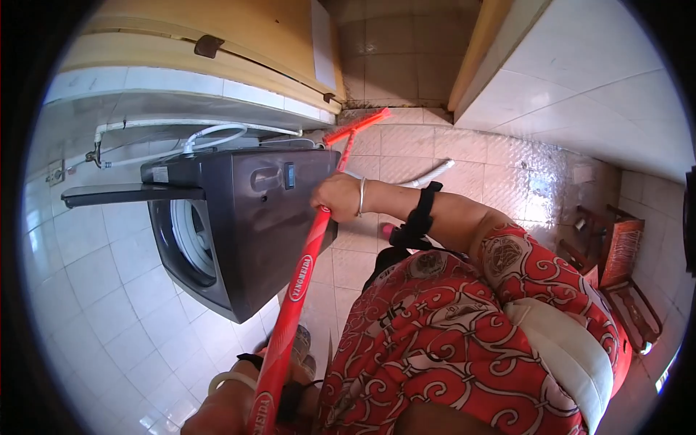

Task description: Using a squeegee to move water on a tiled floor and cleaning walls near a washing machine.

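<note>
My right hand (338,197), a pale bangle at its wrist, is closed around the red pole (304,261) of a long-handled floor brush or squeegee. The narrow red head (356,126) lies beyond that hand, near the threshold at the top. My left hand (220,408) is at the bottom edge, against the pole's near end and curled around it; its fingers are partly hidden and cut off by the frame. It wears a pale bangle too. The pole slants between both hands, in front of a dark top-loading washing machine (277,217) with its lid (130,194) raised.
A grey-white ribbed hose (429,174) lies on the pinkish tiled floor (457,147), which shines as if wet. White pipes (196,125) and a tap run along the left wall. Wooden furniture (620,255) is at the right. A doorway opens at the top, beside yellow wooden cabinets (244,32).
</note>
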The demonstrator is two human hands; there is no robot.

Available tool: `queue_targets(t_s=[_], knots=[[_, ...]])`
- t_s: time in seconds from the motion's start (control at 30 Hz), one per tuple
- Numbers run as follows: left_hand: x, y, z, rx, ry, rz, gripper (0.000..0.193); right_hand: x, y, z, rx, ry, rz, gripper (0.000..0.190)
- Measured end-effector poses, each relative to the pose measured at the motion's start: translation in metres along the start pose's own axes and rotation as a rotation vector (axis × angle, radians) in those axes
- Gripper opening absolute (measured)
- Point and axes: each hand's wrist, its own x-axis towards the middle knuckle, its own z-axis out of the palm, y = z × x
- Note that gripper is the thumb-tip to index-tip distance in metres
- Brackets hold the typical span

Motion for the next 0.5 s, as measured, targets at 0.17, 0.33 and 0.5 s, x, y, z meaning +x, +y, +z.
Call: queue_targets(t_s=[0.17, 0.33, 0.5], knots=[[-0.001, -0.007, 0.011, 0.026, -0.133, 0.114, 0.038, 0.036, 0.024, 0.007, -0.060, 0.016, -0.073, 0.019], [-0.029, -0.033, 0.039, -0.063, -0.075, -0.152, 0.030, 0.018, 0.131, 0.030, -0.207, -0.184, 0.105, 0.022], [-0.071, 0.010, -0.005, 0.031, 0.338, -0.239, 0.034, 0.064, 0.070, 0.047, -0.243, -0.136, 0.166, 0.021]])
